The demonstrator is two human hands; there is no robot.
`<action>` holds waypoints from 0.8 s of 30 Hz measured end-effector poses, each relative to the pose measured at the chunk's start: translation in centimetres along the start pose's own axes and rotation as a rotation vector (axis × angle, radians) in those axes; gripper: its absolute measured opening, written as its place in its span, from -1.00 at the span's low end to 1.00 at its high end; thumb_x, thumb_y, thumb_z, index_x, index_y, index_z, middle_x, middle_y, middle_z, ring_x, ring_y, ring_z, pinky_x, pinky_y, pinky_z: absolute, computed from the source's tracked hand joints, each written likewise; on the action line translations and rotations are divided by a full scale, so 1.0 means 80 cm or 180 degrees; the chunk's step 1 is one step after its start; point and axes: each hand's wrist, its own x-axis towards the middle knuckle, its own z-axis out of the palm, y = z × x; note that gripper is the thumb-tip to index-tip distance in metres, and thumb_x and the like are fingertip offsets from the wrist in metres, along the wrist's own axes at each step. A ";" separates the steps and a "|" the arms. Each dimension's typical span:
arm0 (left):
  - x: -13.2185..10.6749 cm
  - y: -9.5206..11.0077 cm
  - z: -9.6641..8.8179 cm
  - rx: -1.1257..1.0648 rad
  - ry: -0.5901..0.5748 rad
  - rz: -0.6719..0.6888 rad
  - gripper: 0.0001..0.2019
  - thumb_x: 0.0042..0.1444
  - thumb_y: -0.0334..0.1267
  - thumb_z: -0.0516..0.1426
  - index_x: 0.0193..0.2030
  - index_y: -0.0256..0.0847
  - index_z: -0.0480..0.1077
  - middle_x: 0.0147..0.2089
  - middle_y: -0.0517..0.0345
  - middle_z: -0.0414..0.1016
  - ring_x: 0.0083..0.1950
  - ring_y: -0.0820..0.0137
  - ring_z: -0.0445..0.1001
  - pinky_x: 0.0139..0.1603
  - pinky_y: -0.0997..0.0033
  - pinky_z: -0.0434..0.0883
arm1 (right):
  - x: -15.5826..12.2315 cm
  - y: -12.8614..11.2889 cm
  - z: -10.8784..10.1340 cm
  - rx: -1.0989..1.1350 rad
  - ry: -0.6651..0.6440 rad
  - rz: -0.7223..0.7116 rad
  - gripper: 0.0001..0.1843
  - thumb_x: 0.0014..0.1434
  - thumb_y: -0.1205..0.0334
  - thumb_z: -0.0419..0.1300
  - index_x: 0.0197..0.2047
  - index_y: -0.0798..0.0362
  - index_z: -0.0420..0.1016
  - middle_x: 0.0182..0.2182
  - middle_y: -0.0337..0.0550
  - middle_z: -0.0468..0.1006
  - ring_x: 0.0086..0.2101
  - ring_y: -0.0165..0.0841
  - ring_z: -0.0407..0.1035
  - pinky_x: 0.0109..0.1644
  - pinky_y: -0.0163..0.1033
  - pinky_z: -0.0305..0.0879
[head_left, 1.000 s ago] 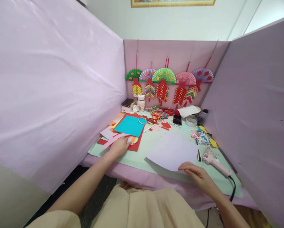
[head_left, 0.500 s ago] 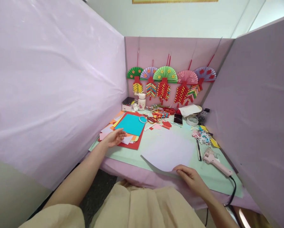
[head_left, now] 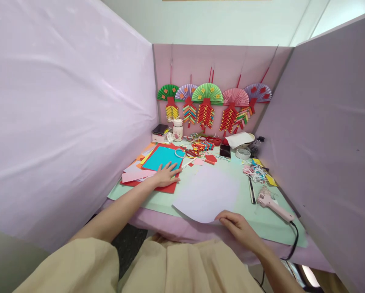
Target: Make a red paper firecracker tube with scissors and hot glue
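Observation:
My right hand (head_left: 233, 223) pinches the near right corner of a pale lavender sheet of paper (head_left: 207, 193) at the table's front edge. The sheet's near edge curls up a little, while the rest lies on the table. Fingers spread, my left hand (head_left: 167, 176) lies over the near right part of a pile of coloured paper. A blue sheet (head_left: 159, 158) is on top of that pile, with a red sheet (head_left: 170, 188) beneath it. A pink strip (head_left: 136, 176) lies beside my left wrist.
Scissors (head_left: 192, 152), a phone (head_left: 225, 151) and a tape roll (head_left: 242, 154) lie farther back. At right are paper scraps (head_left: 257, 174), a black-and-white pen or knife (head_left: 252, 191) and a pink glue gun (head_left: 274, 205) with its cord. Paper fan ornaments (head_left: 207, 94) hang on the back panel.
My left hand has moved right and come down, fingers spread, onto the paper pile. The right hand keeps its pinch on the lavender sheet. The whole view has shifted slightly.

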 end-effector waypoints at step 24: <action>0.064 0.053 -0.009 0.0298 0.0812 0.0031 -0.55 0.26 0.02 -0.06 0.10 -0.19 0.40 0.24 -0.08 0.32 0.28 0.12 0.21 0.27 0.01 0.10 | 0.001 0.009 -0.031 0.0309 0.0186 -0.0088 -0.73 0.33 0.13 0.01 -0.18 0.02 0.51 -0.25 -0.14 0.53 -0.21 -0.36 0.38 -0.12 -0.28 0.25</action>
